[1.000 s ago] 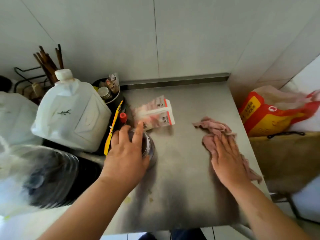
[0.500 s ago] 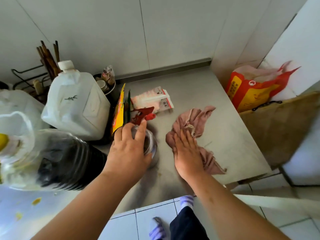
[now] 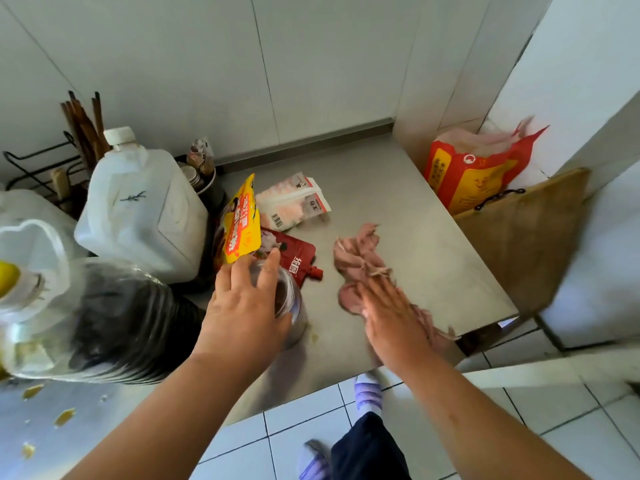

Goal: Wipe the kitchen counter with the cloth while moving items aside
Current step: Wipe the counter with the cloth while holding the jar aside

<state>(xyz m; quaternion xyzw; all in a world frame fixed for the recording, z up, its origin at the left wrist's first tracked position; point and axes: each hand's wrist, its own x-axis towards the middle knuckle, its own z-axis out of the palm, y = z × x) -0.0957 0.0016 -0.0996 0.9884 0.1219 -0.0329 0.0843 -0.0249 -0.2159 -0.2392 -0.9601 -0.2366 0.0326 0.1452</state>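
Note:
A crumpled pink cloth [image 3: 358,252] lies on the steel counter [image 3: 408,237]. My right hand [image 3: 391,313] presses flat on the cloth's near end, fingers together, close to the counter's front edge. To its left, my left hand [image 3: 247,306] grips a clear glass jar [image 3: 292,306] with dark contents from above. Just behind the jar lie a red spouted pouch [image 3: 294,254], a yellow pouch [image 3: 242,223] standing on edge, and a white and red packet [image 3: 294,202].
A big white jug [image 3: 142,209], a clear bottle of dark liquid [image 3: 104,320] and a chopstick rack [image 3: 83,129] crowd the left. A red and yellow rice bag [image 3: 474,171] and a wooden board [image 3: 526,237] stand beyond the counter's right edge. Yellow crumbs [image 3: 64,417] dot the near left.
My right hand has dragged the cloth from the right side toward the middle and then back toward the front edge. The red pouch now lies in plain view; my left hand stays on the jar.

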